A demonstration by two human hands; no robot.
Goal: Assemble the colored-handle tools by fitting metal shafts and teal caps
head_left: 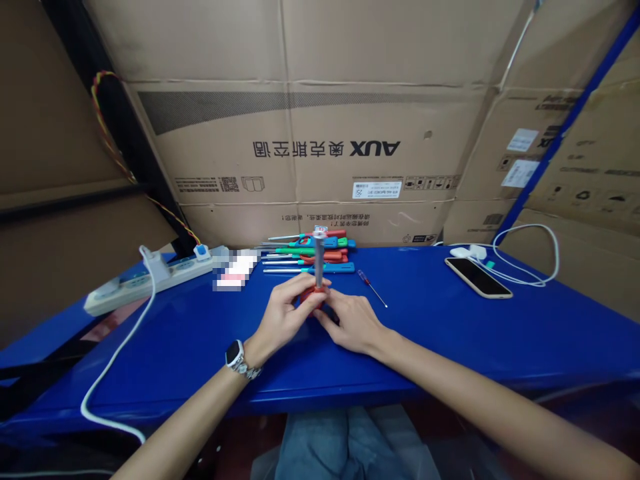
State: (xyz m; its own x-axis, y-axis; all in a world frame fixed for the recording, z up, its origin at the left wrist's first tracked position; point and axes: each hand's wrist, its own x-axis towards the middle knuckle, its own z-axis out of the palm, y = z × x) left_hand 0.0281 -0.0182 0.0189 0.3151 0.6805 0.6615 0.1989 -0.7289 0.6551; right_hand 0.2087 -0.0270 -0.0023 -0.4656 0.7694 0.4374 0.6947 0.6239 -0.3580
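My left hand (286, 312) and my right hand (350, 321) meet at the middle of the blue table (450, 333). Both close around the red handle (314, 294) of a tool whose grey metal shaft (319, 259) stands upright between them. The left wrist wears a watch (235, 355). A small red-handled screwdriver (371, 287) lies loose just right of my hands. Behind them, at the table's back edge, a row of several screwdrivers (310, 253) with red, green and blue handles lies flat.
A white power strip (150, 275) with a white cable (120, 347) sits at the left. A phone (477, 277) lies at the right, with a white charger and cable (525, 267). Large cardboard boxes (320, 147) form a wall behind the table.
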